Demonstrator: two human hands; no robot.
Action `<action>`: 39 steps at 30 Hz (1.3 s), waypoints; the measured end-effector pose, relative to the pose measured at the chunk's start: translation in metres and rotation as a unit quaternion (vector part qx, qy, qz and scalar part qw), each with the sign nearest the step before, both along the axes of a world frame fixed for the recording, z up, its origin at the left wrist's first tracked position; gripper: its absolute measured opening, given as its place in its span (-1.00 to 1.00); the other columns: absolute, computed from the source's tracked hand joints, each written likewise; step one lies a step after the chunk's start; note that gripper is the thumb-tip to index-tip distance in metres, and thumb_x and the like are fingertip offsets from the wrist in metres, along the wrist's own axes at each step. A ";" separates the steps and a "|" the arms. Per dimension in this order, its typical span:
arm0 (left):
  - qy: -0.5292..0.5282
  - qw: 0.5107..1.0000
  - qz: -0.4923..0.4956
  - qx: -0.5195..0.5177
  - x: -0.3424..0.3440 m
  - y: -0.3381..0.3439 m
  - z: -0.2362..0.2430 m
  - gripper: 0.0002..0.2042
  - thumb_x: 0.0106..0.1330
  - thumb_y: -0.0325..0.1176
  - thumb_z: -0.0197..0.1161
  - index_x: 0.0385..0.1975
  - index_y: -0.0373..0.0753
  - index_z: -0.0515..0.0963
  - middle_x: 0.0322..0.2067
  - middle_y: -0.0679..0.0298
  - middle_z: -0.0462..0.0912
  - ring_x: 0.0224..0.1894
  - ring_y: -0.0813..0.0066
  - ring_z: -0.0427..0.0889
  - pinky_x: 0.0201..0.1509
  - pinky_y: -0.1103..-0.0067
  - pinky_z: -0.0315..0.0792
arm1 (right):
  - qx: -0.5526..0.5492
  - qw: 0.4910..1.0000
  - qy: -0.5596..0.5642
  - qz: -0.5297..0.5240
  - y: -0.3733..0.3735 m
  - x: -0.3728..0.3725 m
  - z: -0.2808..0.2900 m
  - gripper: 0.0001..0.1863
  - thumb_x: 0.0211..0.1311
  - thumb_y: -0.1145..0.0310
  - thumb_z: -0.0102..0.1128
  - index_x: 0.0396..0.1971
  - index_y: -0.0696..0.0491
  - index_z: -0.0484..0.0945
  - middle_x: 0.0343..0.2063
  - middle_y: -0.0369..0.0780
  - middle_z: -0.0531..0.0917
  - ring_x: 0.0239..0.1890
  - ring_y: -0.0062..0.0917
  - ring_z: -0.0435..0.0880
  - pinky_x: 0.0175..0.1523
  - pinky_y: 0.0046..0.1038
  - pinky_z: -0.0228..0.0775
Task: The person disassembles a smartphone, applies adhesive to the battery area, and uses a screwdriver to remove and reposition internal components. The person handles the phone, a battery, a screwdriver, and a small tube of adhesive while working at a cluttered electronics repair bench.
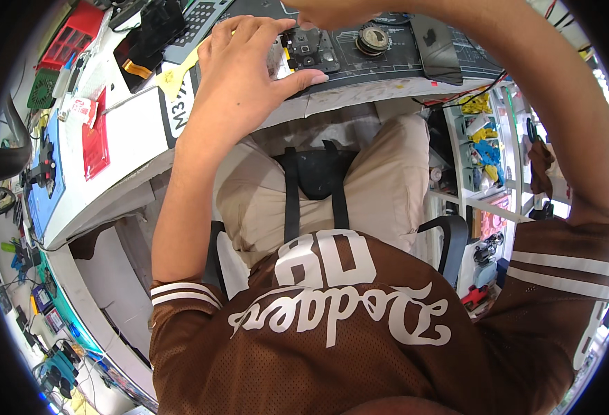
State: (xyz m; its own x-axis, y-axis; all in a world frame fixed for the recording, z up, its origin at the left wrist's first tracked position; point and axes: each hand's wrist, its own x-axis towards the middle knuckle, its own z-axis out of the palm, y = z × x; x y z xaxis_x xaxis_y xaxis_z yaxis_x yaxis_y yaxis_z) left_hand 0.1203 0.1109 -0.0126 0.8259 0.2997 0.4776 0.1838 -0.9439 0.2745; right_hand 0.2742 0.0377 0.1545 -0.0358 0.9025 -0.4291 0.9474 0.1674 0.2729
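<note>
An opened phone (308, 50), with a dark part showing several round lens-like spots, lies on the black work mat (346, 63) at the desk's front edge. My left hand (245, 66) reaches over its left side, thumb along the near edge and fingers toward the far edge, gripping it between them. At the top edge of the view, my right hand (335, 10) is bent over the far side of the phone with its fingers curled. The frame cuts part of that hand off, and what it may be holding cannot be made out.
Right of the phone are a small round tin (373, 40) and a dark phone (434, 48). To the left lie a yellow strip (173, 79), a black screen panel (145, 52) with an orange flex cable, and a red sheet (97, 142). Shelves with bins (481, 149) stand at right.
</note>
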 end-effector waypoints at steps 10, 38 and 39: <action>0.006 1.000 0.011 -0.009 -0.003 -0.003 0.001 -0.29 0.15 0.11 0.58 0.24 -0.17 0.61 0.18 0.15 0.63 0.41 0.05 0.35 0.50 0.15 0.12 | 0.039 0.996 0.004 0.074 -0.002 0.005 -0.018 -0.74 0.14 0.34 0.34 -0.23 0.15 0.83 -0.21 0.00 0.83 -0.10 -0.15 0.84 -0.01 -0.18 0.69; -0.075 0.997 -0.033 -0.011 0.017 -0.013 0.007 -0.47 0.18 -0.02 0.59 0.11 -0.11 0.69 0.04 0.31 0.66 0.35 0.13 0.41 0.46 0.16 0.15 | 0.166 0.985 -0.041 -0.020 -0.020 0.020 0.000 -0.73 0.27 0.25 0.31 -0.21 0.12 0.83 -0.24 -0.03 0.83 -0.10 -0.18 0.84 0.01 -0.22 0.67; -0.086 0.995 -0.051 -0.002 0.025 -0.017 0.008 -0.54 0.20 -0.06 0.58 0.06 -0.08 0.71 0.02 0.35 0.67 0.32 0.16 0.43 0.43 0.18 0.18 | 0.226 0.972 -0.050 -0.033 -0.032 0.025 0.007 -0.73 0.27 0.25 0.31 -0.24 0.12 0.83 -0.28 -0.02 0.83 -0.13 -0.17 0.84 -0.01 -0.22 0.67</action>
State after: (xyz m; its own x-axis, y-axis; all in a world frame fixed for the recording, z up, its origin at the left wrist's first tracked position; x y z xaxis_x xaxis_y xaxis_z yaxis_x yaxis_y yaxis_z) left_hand 0.1453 0.0936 -0.0050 0.7589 0.2202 0.6129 0.0365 -0.9540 0.2976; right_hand 0.2994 0.0055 0.1613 0.0496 0.9987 0.0143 0.9169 -0.0512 0.3959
